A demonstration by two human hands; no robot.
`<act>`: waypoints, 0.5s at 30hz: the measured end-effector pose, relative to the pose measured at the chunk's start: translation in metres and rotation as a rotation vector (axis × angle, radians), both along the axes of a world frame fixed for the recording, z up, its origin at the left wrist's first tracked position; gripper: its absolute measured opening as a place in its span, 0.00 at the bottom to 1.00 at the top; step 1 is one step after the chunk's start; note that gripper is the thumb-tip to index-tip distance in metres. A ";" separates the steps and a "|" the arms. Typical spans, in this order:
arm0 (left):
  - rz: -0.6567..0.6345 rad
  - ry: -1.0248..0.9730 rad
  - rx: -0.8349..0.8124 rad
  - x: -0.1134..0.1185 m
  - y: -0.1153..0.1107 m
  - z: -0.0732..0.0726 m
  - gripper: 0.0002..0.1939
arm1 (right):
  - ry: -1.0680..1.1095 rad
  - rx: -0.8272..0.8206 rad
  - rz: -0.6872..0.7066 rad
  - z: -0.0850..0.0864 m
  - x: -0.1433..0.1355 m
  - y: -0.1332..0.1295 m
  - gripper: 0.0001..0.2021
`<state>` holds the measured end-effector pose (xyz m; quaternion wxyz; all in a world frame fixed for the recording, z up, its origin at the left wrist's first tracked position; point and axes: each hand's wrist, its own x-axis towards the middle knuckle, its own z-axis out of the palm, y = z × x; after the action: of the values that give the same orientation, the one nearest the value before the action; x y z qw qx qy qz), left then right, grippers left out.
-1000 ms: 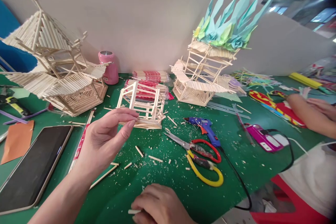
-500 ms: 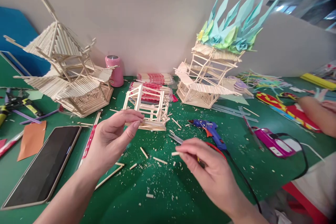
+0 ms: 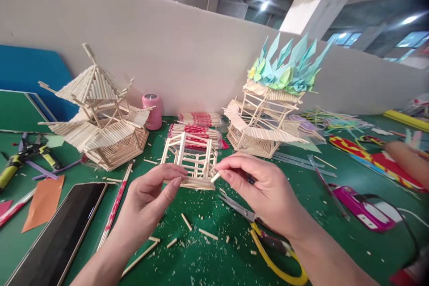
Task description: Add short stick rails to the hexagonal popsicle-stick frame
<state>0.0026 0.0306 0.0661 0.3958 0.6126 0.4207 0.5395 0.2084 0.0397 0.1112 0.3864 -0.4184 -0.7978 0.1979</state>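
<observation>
A small frame of thin wooden sticks [image 3: 197,183] stands on the green table, with open sides and upright posts. My left hand [image 3: 150,201] is closed, thumb and fingers pinching the frame's near lower left edge. Between the thumb and fingers of my right hand [image 3: 268,190] is a short wooden stick piece [image 3: 215,178]. Its free end is at the frame's near right corner; whether they touch, I cannot tell. Scissors with yellow handles [image 3: 259,241] lie under and beside my right hand, partly covered by it.
Stick pavilions stand at left [image 3: 100,136] and right [image 3: 254,136], the right one topped with paper leaves. Behind lie bundled sticks [image 3: 197,132] and a pink bottle [image 3: 153,111]. A phone [image 3: 60,232] lies left. Another person's arm [image 3: 407,161] is at far right. Stick offcuts litter the table.
My right hand has moved up and left, bringing the short stick piece to the frame's right corner. My left hand keeps its pinch. The view has tilted up, and the scissors' handles now show.
</observation>
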 end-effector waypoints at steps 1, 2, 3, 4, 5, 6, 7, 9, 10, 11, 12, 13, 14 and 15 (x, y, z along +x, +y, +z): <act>-0.003 0.009 0.003 0.000 0.000 0.000 0.06 | -0.007 0.004 0.016 0.002 -0.003 0.004 0.05; -0.009 0.019 0.008 -0.001 0.000 0.000 0.06 | -0.011 0.007 0.032 0.004 -0.005 0.009 0.05; -0.013 0.026 0.014 -0.001 0.000 -0.001 0.07 | -0.015 0.008 0.045 0.005 -0.007 0.012 0.05; -0.017 0.029 0.021 -0.001 0.000 -0.001 0.07 | -0.017 0.009 0.054 0.006 -0.010 0.016 0.06; -0.018 0.028 0.030 -0.001 -0.001 -0.002 0.07 | -0.018 0.009 0.063 0.006 -0.012 0.019 0.06; -0.018 0.024 0.039 -0.001 -0.001 -0.002 0.08 | -0.018 0.009 0.066 0.006 -0.013 0.022 0.06; -0.008 0.014 0.048 0.000 -0.002 -0.003 0.08 | -0.019 0.008 0.067 0.006 -0.015 0.025 0.06; 0.011 -0.010 0.069 0.002 -0.004 -0.004 0.08 | -0.027 0.000 0.068 0.005 -0.018 0.029 0.06; 0.024 -0.024 0.083 0.003 -0.005 -0.005 0.08 | -0.031 -0.002 0.070 0.004 -0.020 0.031 0.06; 0.037 -0.038 0.099 0.004 -0.005 -0.006 0.08 | -0.037 -0.003 0.073 0.004 -0.021 0.032 0.06; 0.046 -0.051 0.112 0.005 -0.006 -0.007 0.08 | -0.042 -0.002 0.076 0.003 -0.023 0.033 0.06; 0.056 -0.066 0.123 0.006 -0.006 -0.008 0.08 | -0.048 0.000 0.082 0.003 -0.024 0.034 0.06; 0.064 -0.082 0.130 0.007 -0.006 -0.009 0.08 | -0.055 0.002 0.087 0.002 -0.026 0.035 0.06; 0.072 -0.097 0.136 0.007 -0.005 -0.010 0.08 | -0.061 0.006 0.092 0.001 -0.027 0.035 0.06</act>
<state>0.0098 0.0255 0.0558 0.3534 0.5958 0.3853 0.6097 0.1811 0.0748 0.1126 0.3536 -0.3858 -0.8282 0.2004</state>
